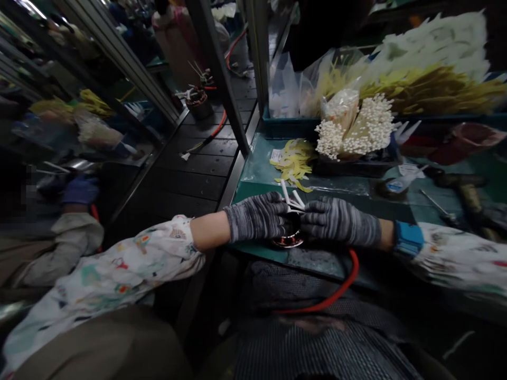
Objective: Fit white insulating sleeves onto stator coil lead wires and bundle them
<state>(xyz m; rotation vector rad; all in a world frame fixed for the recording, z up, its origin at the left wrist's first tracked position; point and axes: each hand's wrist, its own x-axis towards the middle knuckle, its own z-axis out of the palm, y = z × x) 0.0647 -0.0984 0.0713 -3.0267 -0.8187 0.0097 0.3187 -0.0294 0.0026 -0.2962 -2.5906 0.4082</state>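
A round motor stator, with copper-red windings showing inside its ring, sits at the near edge of the green work table. My left hand, in a grey striped glove, is closed round its left side. From the right, my right hand, gloved alike, grips the other side with bent fingers. White sleeves stick up between the two hands. A thick orange-red cable hangs below the right hand and curves over my lap; where it joins the stator is hidden. The gloves cover much of the ring.
Yellow strips lie behind the stator. Beyond are a bundle of white-tipped sticks and a teal tray of bagged pieces. At right lie a mallet-like tool and a screwdriver. A slatted conveyor carries another stator; a co-worker's gloved hand is left.
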